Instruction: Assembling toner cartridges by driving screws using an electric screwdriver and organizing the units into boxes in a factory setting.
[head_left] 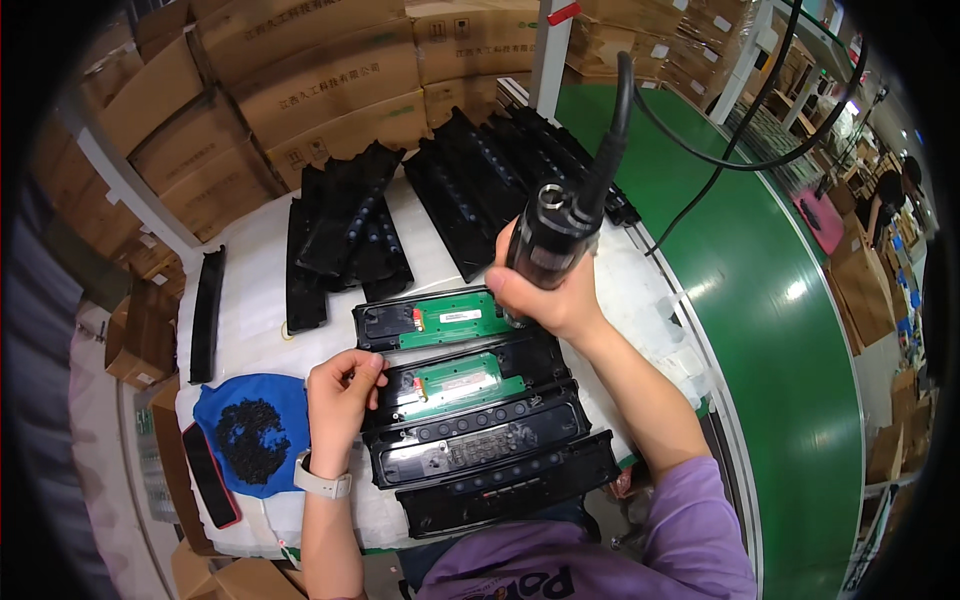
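Note:
My right hand (568,302) is wrapped round a black electric screwdriver (545,250), held upright with its cable running up from the top. Its lower end meets the right part of a black plastic housing (385,322) fitted with a green circuit board (470,325); the tip is hidden. Beside the left end of a second housing with a green board (455,385), my left hand (340,395) is closed, thumb against fingertips. Whatever it pinches is too small to make out. Nearer me lie two more black housings (480,448), one with a row of round buttons.
Small black screws (250,440) are heaped on a blue cloth (293,400) at the left, beside a red-edged phone (208,475). Several black housings (345,230) are piled at the back of the white-covered table. Cardboard boxes (310,100) stand behind; a black cable (700,155) hangs at right.

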